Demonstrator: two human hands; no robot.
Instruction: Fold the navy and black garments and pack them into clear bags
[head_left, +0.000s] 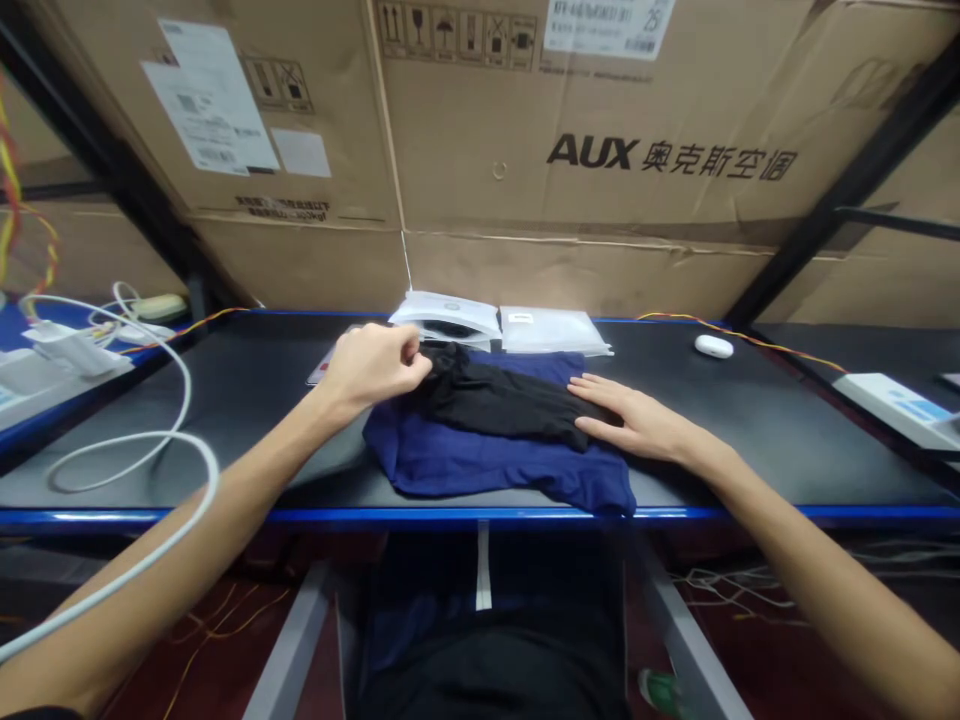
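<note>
A black garment (506,398), long and wrinkled, lies across a dark blue garment (457,465) on the table. My left hand (379,362) is closed at the left end of the black garment, where the fabric bunches up beside the fingertips; the curled fingers partly hide the grip. Flat on the garment's right end rests my right hand (637,418), fingers stretched out and a little apart. The blue cloth shows around the black one, its lower right corner reaching the table's front edge. Behind the cloth are two white plastic bags, a left one (457,312) gaping and a right one (553,330) lying flat.
The black tabletop (750,430) has a blue front edge. A white cable (214,470) loops over my left forearm. A power strip (45,375) is at left, a white earbud case (714,346) and white box (900,410) at right. Large cartons (465,190) stand behind.
</note>
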